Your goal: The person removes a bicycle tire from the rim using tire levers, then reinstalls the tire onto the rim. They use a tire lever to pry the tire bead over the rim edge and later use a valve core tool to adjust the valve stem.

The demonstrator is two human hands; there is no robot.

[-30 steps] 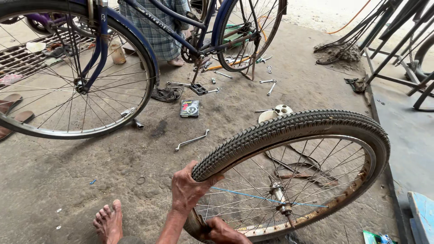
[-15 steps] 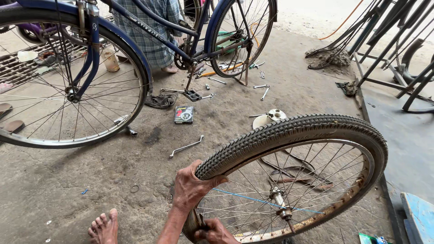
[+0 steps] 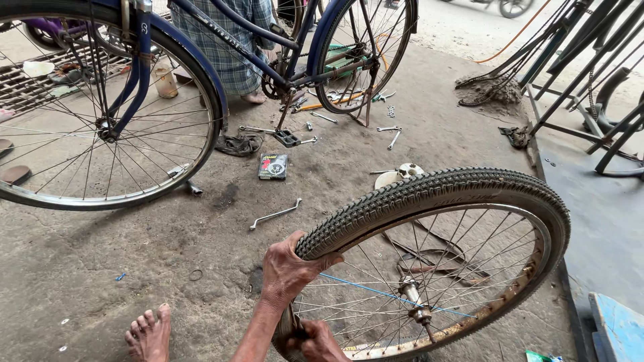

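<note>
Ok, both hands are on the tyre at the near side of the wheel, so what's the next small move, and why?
Probably slide the left hand a little further up the tyre and press there. That hand already grips the tread at the near side, the right hand holds the bottom by the rusty rim, and the rest of the tyre arcs away untouched.

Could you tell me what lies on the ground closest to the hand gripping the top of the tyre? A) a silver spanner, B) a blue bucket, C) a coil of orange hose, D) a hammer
A: a silver spanner lies on the concrete just beyond the left hand, which grips the tyre of the loose wheel; no hammer or bucket shows.
</note>
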